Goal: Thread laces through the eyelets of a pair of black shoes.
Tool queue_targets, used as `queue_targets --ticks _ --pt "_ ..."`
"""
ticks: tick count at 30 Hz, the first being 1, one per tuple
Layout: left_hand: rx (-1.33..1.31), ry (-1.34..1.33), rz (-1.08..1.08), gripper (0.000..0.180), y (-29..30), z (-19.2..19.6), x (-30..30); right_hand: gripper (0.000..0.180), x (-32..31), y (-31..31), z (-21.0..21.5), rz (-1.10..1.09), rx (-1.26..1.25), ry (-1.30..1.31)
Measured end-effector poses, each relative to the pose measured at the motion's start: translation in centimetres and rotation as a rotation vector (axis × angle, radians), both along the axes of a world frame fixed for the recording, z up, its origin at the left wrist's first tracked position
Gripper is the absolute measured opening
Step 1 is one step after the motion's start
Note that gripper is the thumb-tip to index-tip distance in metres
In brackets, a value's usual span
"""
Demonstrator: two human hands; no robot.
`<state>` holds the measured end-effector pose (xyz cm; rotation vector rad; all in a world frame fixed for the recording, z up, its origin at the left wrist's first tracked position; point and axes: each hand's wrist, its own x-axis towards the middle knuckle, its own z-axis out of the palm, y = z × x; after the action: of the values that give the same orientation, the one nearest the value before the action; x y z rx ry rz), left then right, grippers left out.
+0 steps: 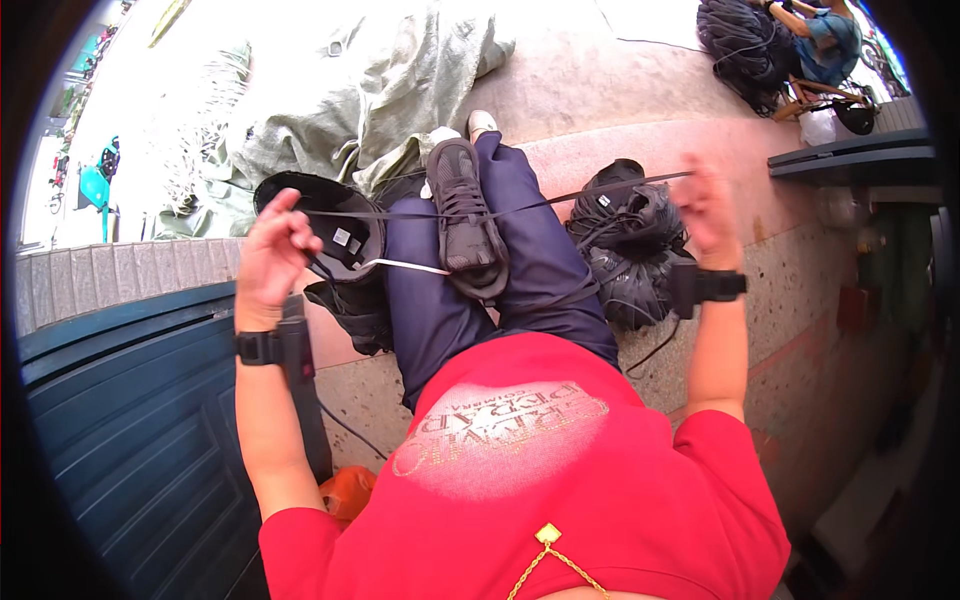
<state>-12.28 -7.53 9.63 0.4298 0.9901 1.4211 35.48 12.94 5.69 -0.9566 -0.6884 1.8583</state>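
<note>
Head view showed the person seated, legs stretched forward, with a dark sneaker [467,215] lying sole-side toward the camera on the lap, between the two hands. The left hand [272,250] was closed in a fist around one end of a thin black strap [520,205]; the right hand [706,205], blurred, appeared closed on the other end, though its fingers could not be made out clearly. The strap ran taut from hand to hand, passing across the sneaker. Just beyond the left hand lay a black cap-shaped piece [335,215] with a small white label, and a white cord [405,266] trailed from it toward the sneaker. Near the right hand sat a heap of black pieces [630,250] on the stone ledge [800,280]. Both wrists carried black bands.

To do the pull well, it seemed best that both hands keep even tension so the strap stayed straight and flat rather than twisted, and that the sneaker remain steadied on the thigh so it would not roll toward either hand.
</note>
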Motion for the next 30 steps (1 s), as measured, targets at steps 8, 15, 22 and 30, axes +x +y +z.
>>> queue_targets --ticks 8,15,22,30 --pt "0.325 0.232 0.164 0.047 -0.2 5.6 -2.1 0.017 12.4 3.5 4.8 -0.091 0.299 0.841" --pt "-0.115 0.496 0.463 0.029 -0.1 8.0 -8.7 0.026 9.2 1.7 4.7 -0.173 0.350 0.019" --pt "0.079 0.145 0.501 0.024 -6.3 11.0 -22.1 0.013 -4.3 -2.4 -2.4 0.332 1.071 -1.021" --pt "-0.371 0.450 0.130 0.017 1.0 -2.4 -1.2 0.011 -14.6 -8.1 -7.6 0.680 1.169 -1.159"
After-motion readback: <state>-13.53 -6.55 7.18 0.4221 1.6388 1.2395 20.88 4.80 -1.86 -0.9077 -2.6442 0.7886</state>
